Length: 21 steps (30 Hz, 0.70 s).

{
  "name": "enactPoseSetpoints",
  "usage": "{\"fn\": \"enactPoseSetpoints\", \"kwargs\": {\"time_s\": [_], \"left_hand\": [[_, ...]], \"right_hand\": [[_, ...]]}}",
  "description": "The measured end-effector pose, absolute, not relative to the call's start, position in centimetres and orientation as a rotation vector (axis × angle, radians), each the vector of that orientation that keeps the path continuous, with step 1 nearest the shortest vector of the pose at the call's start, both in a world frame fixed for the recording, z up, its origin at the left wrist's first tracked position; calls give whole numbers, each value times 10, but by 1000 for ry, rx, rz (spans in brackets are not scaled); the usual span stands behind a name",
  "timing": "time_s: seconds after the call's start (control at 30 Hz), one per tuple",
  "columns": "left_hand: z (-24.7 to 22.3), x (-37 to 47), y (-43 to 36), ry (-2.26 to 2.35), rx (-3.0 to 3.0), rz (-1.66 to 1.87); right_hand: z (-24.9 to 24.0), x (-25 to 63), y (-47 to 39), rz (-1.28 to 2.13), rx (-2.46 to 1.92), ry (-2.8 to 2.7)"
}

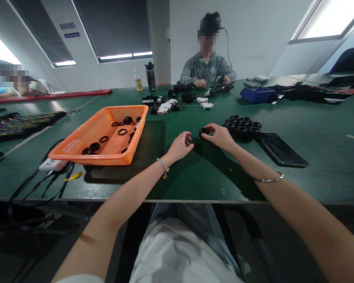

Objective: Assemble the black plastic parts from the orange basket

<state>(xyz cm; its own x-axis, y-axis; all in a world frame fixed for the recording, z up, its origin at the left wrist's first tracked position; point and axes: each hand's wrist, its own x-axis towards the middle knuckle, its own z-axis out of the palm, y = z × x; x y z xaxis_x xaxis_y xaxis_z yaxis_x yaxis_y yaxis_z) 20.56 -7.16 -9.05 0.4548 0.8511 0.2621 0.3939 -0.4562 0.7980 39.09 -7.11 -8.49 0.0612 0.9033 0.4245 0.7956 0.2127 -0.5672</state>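
Observation:
Between the thumb and fingers of my right hand point(217, 136) is a small round black ring-shaped part point(203, 132), held just above the green table. My left hand point(181, 146) hovers to the left of it, fingers curled but apart, with nothing in them. A cluster of several similar black round parts point(242, 126) sits to the right, beyond my right wrist. On the left stands an orange perforated basket point(98, 159) with loose black rings point(122, 132) and thicker black parts point(128, 120) inside.
A dark phone point(280, 149) lies right of the cluster. Cables and a white power strip point(53, 164) are by the basket. Farther back are white and black parts point(166, 106), a blue tray point(256, 94), a bottle point(150, 76) and a co-worker point(208, 67) across the table.

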Motion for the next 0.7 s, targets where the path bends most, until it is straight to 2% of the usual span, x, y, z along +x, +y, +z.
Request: {"fn": "enactPoseSetpoints", "kwargs": {"time_s": [0.3,0.7], "left_hand": [[-95,205,-72,940,2391,841],[-88,203,-80,901,2756,714]], "right_hand": [[-90,410,-58,-405,-1683,-1869],[-93,420,-54,-610,-1986,-1699]]}}
